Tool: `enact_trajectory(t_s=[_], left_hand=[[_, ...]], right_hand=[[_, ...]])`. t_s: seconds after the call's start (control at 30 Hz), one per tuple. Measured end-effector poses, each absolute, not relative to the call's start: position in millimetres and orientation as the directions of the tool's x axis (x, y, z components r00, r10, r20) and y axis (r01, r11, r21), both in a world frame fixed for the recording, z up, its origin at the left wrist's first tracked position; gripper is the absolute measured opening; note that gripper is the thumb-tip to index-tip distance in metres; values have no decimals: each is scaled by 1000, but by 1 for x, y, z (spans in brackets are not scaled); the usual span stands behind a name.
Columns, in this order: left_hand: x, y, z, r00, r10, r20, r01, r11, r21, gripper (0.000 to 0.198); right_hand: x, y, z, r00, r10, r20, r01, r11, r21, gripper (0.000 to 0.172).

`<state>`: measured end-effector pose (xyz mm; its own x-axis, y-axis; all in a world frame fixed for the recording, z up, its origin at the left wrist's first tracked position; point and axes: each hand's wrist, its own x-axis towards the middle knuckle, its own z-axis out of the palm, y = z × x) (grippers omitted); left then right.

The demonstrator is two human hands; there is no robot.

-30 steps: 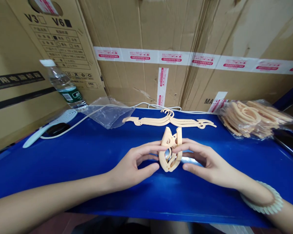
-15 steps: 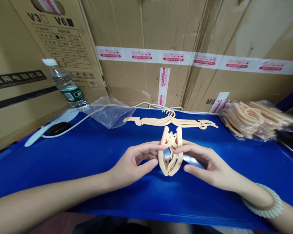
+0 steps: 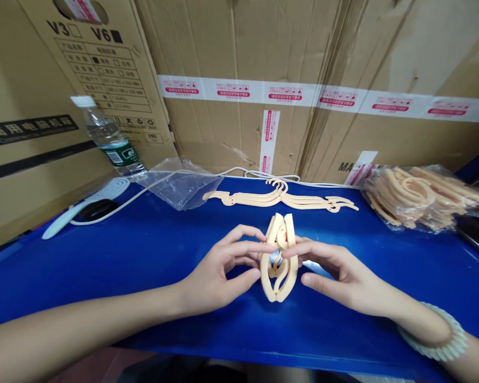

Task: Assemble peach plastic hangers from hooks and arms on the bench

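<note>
Folded hanger (image 3: 294, 271): I see it in the middle, between the two hands, at the blue table (image 3: 151, 250). I can't tell if it touches the table.
Left hand (image 3: 219, 268): its fingers hold the left side.
Right hand (image 3: 339, 271): its fingers hold the right side; I see the thumb off it.
Hands: apart.
Open hangers (image 3: 255, 199): they lie stacked just behind.
Clear bag (image 3: 179, 186): back left, near the bottle (image 3: 109, 138).
Packed hangers (image 3: 419, 194): back right.
</note>
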<state>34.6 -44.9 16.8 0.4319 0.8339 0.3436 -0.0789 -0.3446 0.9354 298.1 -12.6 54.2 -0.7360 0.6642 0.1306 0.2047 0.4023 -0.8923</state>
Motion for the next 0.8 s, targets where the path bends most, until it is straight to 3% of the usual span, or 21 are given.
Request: enact_trajectory(t_s=[0.33,0.53,0.8], left_hand=[[30,-39,16,497,763,414,9,-482,876,53],[25,-36,13,585,668,460,281,-699,658,46],[25,-42,16,808,497,316,388,-853,349,47]], right_hand=[[309,-8,61,-617,782,90,313,349,-884,44],[325,13,57,-440,896,-56,425,153,-892,58],[327,14,47,-578,815,22,623,459,-634,63]])
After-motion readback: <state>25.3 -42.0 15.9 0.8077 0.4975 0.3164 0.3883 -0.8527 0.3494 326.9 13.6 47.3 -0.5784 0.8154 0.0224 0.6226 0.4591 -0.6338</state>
